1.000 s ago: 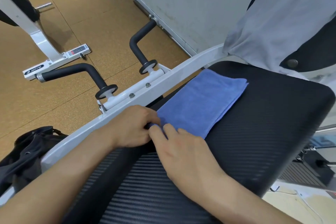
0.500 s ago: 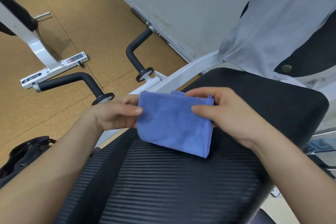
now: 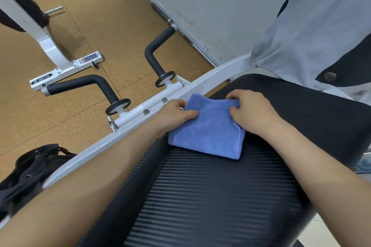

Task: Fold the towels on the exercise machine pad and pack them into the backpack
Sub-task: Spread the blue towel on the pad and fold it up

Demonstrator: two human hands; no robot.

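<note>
A blue towel [image 3: 208,132], folded into a small square, lies on the black ribbed pad [image 3: 210,196] of the exercise machine. My left hand [image 3: 176,112] pinches its far left corner. My right hand [image 3: 253,110] grips its far right edge, fingers curled over the cloth. A grey towel [image 3: 313,26] hangs over the upright back pad at the top right. The black backpack [image 3: 30,170] sits on the floor at the lower left, partly hidden behind the white frame and my left forearm.
The machine's white frame bar [image 3: 140,126] runs diagonally left of the pad, with two black foam handles [image 3: 158,54] sticking out over the brown floor. Another machine's white base [image 3: 64,70] stands at the far left. A grey wall [image 3: 210,6] is close behind.
The long folded towel was folded in half toward me, lifted briefly, and now rests flat on the pad as a small square. Both hands moved to its far edge.
</note>
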